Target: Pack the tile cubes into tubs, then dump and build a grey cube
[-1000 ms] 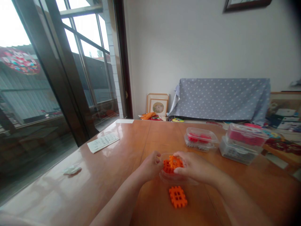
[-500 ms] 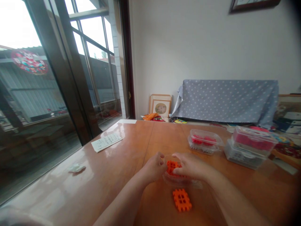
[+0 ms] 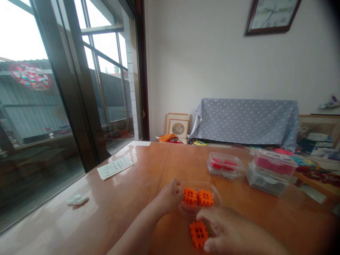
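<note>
Your right hand (image 3: 225,229) is at the near edge of the picture, its fingers (image 3: 205,216) spread around the right side of a loose orange waffle block (image 3: 199,233) lying on the bare table. They touch the block, but you can't tell from this view whether they have a firm hold on it. Your left hand (image 3: 168,197) sits just beside the left rim of a clear plastic tub (image 3: 199,209), its fingers curled and holding nothing visible; whether they touch the rim is hard to tell. The tub holds two more orange blocks (image 3: 198,197), lying side by side and almost touching, and it sits just beyond the loose block.

Toward the right edge of the wooden table (image 3: 148,166), a clear tub of red pieces (image 3: 225,165) has pale grey pieces beneath them. Further right, a stack of two clear tubs (image 3: 271,171) has red contents on top and grey contents below. Toward the left edge lie a handwritten paper note (image 3: 114,167) and a crumpled tissue (image 3: 77,200).

Past the far edge, a framed picture (image 3: 177,126) leans against the wall beside a polka-dot cloth (image 3: 247,122), and a wall clock (image 3: 271,17) hangs above.
</note>
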